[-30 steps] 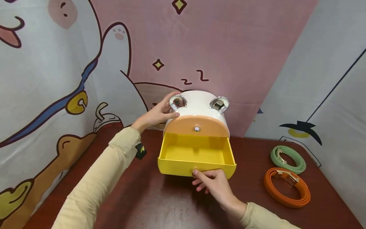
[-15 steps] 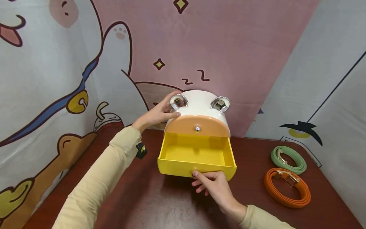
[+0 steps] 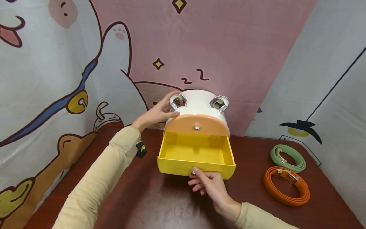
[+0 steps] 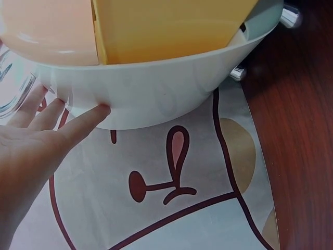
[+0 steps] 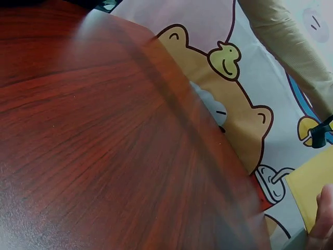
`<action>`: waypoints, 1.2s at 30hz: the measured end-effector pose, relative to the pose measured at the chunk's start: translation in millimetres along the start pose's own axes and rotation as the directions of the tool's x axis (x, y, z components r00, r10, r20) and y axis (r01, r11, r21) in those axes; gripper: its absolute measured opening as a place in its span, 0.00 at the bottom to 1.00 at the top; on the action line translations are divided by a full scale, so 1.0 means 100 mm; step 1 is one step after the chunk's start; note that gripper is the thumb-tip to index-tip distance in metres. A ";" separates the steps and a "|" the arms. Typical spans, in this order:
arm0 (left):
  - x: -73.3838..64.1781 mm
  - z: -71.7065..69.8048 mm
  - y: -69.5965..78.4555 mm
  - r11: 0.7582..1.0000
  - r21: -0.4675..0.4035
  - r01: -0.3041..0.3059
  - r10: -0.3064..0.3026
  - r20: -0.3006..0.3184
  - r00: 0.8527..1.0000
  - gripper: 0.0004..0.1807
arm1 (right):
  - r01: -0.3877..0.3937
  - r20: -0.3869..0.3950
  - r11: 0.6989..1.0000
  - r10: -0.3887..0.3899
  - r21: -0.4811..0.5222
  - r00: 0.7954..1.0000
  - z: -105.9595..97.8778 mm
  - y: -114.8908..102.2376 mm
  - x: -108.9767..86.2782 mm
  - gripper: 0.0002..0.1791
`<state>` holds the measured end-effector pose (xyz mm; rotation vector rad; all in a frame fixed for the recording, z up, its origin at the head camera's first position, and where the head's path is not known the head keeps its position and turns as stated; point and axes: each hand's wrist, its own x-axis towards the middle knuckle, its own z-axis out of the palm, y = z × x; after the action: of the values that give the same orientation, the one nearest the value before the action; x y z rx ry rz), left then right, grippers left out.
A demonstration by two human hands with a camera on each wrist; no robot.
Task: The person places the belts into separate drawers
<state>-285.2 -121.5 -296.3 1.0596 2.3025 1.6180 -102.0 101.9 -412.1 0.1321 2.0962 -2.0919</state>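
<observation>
A white animal-shaped box (image 3: 197,103) with silver ears stands near the back of the table. Its lower yellow drawer (image 3: 174,167) is pulled far out, and nothing lies inside. Above it, the peach upper front (image 3: 183,124) with a silver knob is closed. My left hand (image 3: 157,113) rests on the box's left side, thumb beside the ear; straight fingertips touch the white shell (image 4: 156,94) in the left wrist view. At the drawer's front, my right hand (image 3: 213,190) pinches the small silver knob (image 3: 193,173) with thumb and index finger. Only part of that hand shows in the right wrist view.
Two coiled belts lie on the right of the dark red-brown table (image 3: 137,197): a green belt (image 3: 298,162) behind an orange belt (image 3: 304,192). A cartoon-printed cloth (image 3: 228,47) hangs close behind the box.
My right hand has shifted slightly left, its thumb tip moving up so that more of the knob shows. The left hand, box and drawer look unchanged.
</observation>
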 end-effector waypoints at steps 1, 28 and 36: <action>0.00 0.00 0.00 1.000 -0.001 0.001 -0.001 0.000 1.000 0.43 | 0.001 -0.010 1.000 -0.001 0.003 1.000 0.01 0.01 0.00 0.24; -0.02 0.03 -0.01 0.993 0.109 0.036 -0.035 -0.009 0.999 0.49 | 0.009 0.036 1.000 -0.009 -0.027 0.999 -0.05 0.00 -0.13 0.27; -0.02 0.07 0.01 0.980 0.178 0.092 -0.084 -0.049 0.995 0.57 | 0.038 0.132 0.999 -0.035 -0.022 0.991 -0.18 0.09 -0.10 0.27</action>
<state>-279.9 -116.7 -298.5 0.9508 2.5243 1.4355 -91.5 120.3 -419.3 -0.0471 2.0612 -2.0343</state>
